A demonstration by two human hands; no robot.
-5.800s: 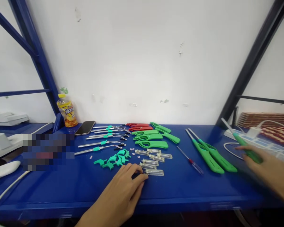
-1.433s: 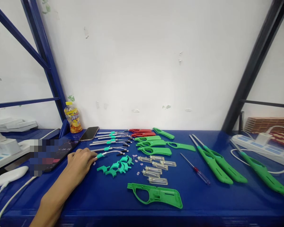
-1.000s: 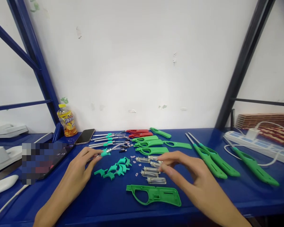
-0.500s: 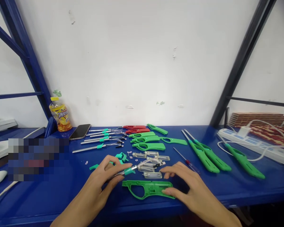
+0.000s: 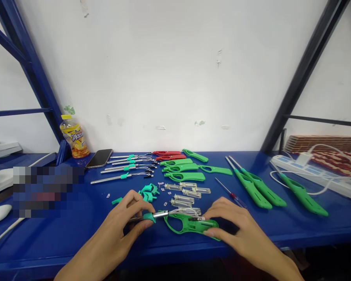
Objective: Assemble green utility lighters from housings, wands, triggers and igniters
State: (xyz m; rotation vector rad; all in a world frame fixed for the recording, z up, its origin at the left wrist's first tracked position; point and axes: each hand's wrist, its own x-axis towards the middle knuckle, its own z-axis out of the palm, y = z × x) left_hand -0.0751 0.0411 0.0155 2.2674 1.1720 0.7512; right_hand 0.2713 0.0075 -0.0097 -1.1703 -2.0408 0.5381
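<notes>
My left hand pinches a metal lighter tube at its teal collar. White wires run rightward from the tube to a small black-and-white igniter, which lies over the open green lighter handle half. My right hand grips the right end of this handle half, thumb on its near edge. The index fingertip is beside the igniter; whether it presses on it I cannot tell. Just beyond are several clear fuel tanks, one partly hidden by the wires. Teal triggers are heaped behind my left hand.
Behind lie wired tubes, green handle halves and red ones. A screwdriver and finished green lighters are to the right, near a power strip. A phone and bottle stand at back left.
My left hand has lowered the tube and levelled it, bringing the wired igniter over the green handle half. The handle half has shifted up and slightly right, with my right hand closer around its end.
</notes>
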